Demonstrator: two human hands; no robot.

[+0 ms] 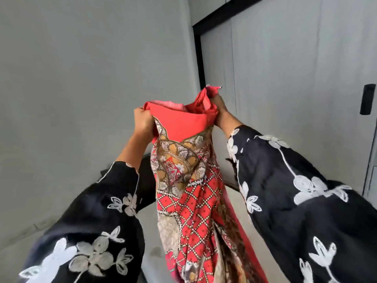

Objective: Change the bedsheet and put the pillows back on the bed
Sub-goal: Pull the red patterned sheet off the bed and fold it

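Note:
A red bedsheet (189, 193) with a diamond print and a brown patterned border hangs bunched in front of me, held high. My left hand (142, 121) grips its top edge on the left. My right hand (219, 108) grips a gathered red corner on the right. The sheet drops down between my black sleeves with white flowers toward a pale grey mattress (151, 227) below. No pillows are in view.
A grey wall (91, 78) fills the left and back. Grey wardrobe doors (285, 78) with black trim and a black handle (367, 99) stand on the right. A dark headboard edge (145, 180) shows behind my left arm.

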